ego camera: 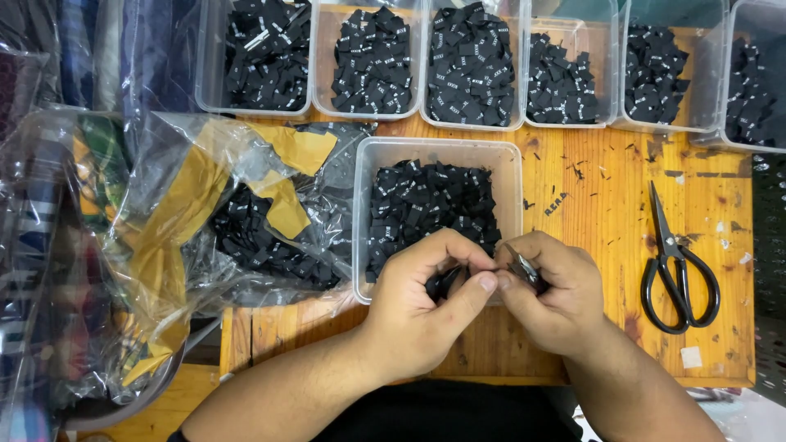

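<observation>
My left hand point(426, 303) pinches a small black fabric label point(444, 281) between thumb and fingers, just over the near rim of a clear plastic tub point(438, 150) full of black labels. My right hand point(550, 293) meets it fingertip to fingertip and grips a small metal thread snipper point(521, 266), its tip pointing up-left toward the label. Both hands hover above the orange wooden table point(606, 213).
Black-handled scissors point(675, 266) lie on the table to the right. Several clear tubs of black labels point(471, 65) line the far edge. A crumpled plastic bag point(246, 213) with yellow tape and more labels sits left, beside bagged fabric point(49, 245).
</observation>
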